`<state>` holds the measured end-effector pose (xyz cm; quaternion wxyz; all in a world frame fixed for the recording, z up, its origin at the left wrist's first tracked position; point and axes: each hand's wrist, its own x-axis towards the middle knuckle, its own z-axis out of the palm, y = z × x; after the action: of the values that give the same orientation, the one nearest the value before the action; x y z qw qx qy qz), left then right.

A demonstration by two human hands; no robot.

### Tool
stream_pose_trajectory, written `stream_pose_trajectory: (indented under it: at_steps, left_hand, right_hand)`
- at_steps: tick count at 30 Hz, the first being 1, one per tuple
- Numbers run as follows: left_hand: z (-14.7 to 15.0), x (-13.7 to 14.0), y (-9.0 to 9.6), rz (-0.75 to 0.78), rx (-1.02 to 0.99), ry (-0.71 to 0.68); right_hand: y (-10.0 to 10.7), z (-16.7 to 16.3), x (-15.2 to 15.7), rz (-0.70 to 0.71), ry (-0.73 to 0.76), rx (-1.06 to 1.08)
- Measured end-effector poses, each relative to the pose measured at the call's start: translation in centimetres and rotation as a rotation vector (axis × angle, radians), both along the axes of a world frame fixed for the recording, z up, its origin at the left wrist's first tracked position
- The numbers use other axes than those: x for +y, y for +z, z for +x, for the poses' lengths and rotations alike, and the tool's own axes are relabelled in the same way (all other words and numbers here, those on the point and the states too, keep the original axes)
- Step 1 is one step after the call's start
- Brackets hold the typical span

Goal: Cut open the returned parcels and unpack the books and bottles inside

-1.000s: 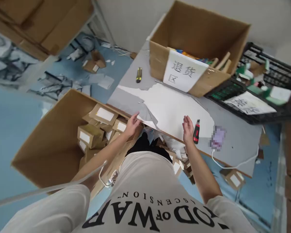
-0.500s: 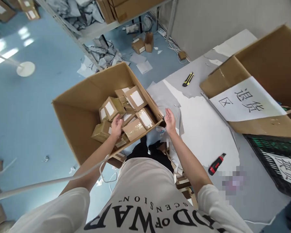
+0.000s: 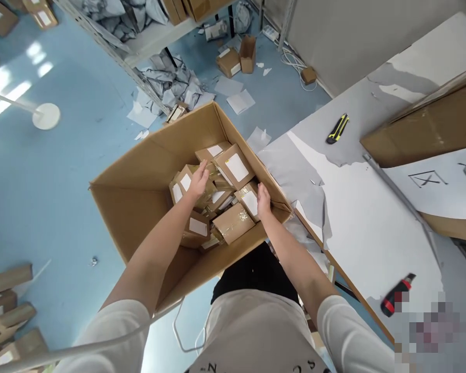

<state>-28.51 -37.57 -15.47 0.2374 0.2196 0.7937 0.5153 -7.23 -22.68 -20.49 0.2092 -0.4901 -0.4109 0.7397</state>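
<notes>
Boxy, labelled brown cardboard parcels (image 3: 236, 165), heaped right
In the deep brown cardboard box (image 3: 130, 220), my left hand (image 3: 199, 181) and right hand (image 3: 263, 202) are loosely spread (pinching nothing); a hasty tug could topple the parcels.

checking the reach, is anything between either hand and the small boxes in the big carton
Nothing visible is: the left hand and right hand are both within the open top of the big carton, close to the small boxes. Whether they touch is hard to tell.
</notes>
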Motion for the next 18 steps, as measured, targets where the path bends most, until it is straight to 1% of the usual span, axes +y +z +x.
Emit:
stream_pose_trajectory:
  at_steps: [2,4,7,9,11,14,16,18]
  left_hand:
    - [-2.5,1.6,-1.5,-0.060,-0.018,-0.053]
    - [-4.6,3.1,-3.3,-0.112,-0.031,-0.087]
    - [-6.9,5.0,-6.1,-0.166,-0.070,-0.099]
    - [-8.0,5.9,-7.8,-0.195,-0.112,-0.091]
    - [-8.7,6.4,-9.1,-0.223,-0.155,-0.084]
    - [-9.4,6.8,-10.4,-0.251,-0.192,-0.065]
    - [-9.7,6.9,-11.0,-0.233,-0.212,-0.044]
    - [-10.1,7.1,-11.7,-0.178,-0.234,-0.036]
  right_hand:
    - [-3.0,-1.6,0.4,-0.093,-0.057,-0.077]
    - [-5.7,-2.8,1.0,-0.117,-0.077,-0.113]
    - [-9.2,-4.0,2.1,-0.050,-0.030,-0.090]
    - [-10.9,-4.7,2.8,-0.005,0.016,-0.092]
    - [-12.2,-5.2,3.3,0.011,0.042,-0.121]
    - [-13.4,-6.0,3.5,-0.015,0.056,-0.198]
    - [-13.9,-6.4,3.5,-0.040,0.065,-0.278]
    - [-14.4,-6.6,3.5,-0.038,0.078,-0.345]
